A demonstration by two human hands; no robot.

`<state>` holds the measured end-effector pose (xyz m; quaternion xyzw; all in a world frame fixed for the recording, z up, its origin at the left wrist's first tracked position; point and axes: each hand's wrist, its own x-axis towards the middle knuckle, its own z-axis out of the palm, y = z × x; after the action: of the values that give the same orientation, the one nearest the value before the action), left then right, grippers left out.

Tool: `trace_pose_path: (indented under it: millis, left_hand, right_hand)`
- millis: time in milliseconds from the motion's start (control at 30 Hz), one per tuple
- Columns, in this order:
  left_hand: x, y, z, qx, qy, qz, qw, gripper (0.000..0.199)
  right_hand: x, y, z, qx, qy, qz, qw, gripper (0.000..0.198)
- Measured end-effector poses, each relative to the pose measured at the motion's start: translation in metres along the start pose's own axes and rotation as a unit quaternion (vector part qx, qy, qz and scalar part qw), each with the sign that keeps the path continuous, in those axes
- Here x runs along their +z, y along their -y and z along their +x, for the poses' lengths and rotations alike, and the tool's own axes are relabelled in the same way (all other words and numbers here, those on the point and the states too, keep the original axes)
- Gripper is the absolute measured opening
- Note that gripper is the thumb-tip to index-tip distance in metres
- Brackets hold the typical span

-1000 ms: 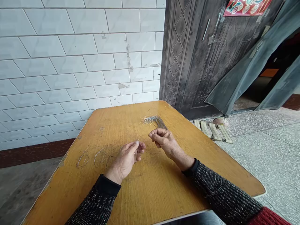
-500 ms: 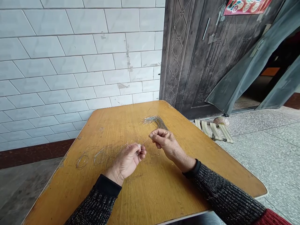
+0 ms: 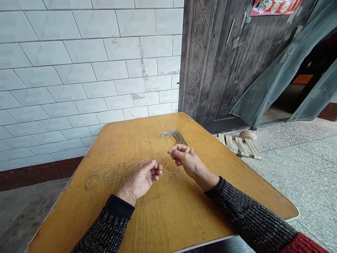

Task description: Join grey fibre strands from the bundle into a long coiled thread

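Observation:
Between my two hands runs a thin wire (image 3: pixel 170 172), bent into a loose loop. My left hand (image 3: pixel 143 175) pinches it between thumb and fingers. Up and to the right, my right hand (image 3: pixel 184 158) grips another part of the wire at its fingertips. Just beyond the right hand lies a bundle of thin grey wires (image 3: pixel 172 134), its near end hidden by that hand. Left of my left hand, a coil of wire (image 3: pixel 92 181) and a second wire coil (image 3: pixel 112 176) rest on the table; more wire is partly covered by the left hand.
The wooden table (image 3: pixel 158 218) has a light edge and rounded corners. Behind it stand a white tiled wall (image 3: pixel 86 70) and a dark carved door (image 3: pixel 202 63). A grey curtain (image 3: pixel 268 80) hangs at the right, with a low strap stool (image 3: pixel 239 146) on the floor.
My left hand has shifted slightly left, away from the right hand. More of the wire's loop now shows between them. The right hand has barely moved.

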<state>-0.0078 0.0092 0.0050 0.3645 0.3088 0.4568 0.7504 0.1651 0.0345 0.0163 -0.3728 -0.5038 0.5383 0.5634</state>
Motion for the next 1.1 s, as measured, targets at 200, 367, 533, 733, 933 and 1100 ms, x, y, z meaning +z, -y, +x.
trace_pose_path:
  millis: [200,367,533,733,933,1100]
  left_hand:
    - [0.0030,0.0028,-0.0009,0.014,0.051,0.002,0.999,0.015]
    - [0.0055,0.0068,0.0006,0.039,0.066,-0.008,0.997,0.016]
    - [0.0048,0.0081,0.0024,0.043,0.059,-0.013,0.997,0.020]
    - [0.0056,0.0098,0.0031,0.057,0.041,-0.024,0.997,0.020]
    - [0.0062,0.0089,0.0028,0.074,0.023,-0.005,0.997,0.020]
    - [0.0030,0.0070,0.0024,0.037,0.007,0.077,0.996,0.025]
  right_hand:
    - [-0.0038,-0.0011,0.0043,0.012,0.001,0.032,0.999,0.018]
    - [-0.0043,0.0000,0.0053,0.019,0.001,0.043,0.999,0.017]
    - [-0.0047,0.0010,0.0062,0.014,-0.001,0.045,0.999,0.017]
    - [-0.0055,0.0023,0.0078,0.004,-0.006,0.034,0.999,0.017]
    - [-0.0051,0.0031,0.0074,0.000,-0.005,0.016,1.000,0.018]
    - [-0.0037,0.0052,0.0046,-0.014,0.009,-0.050,0.999,0.021]
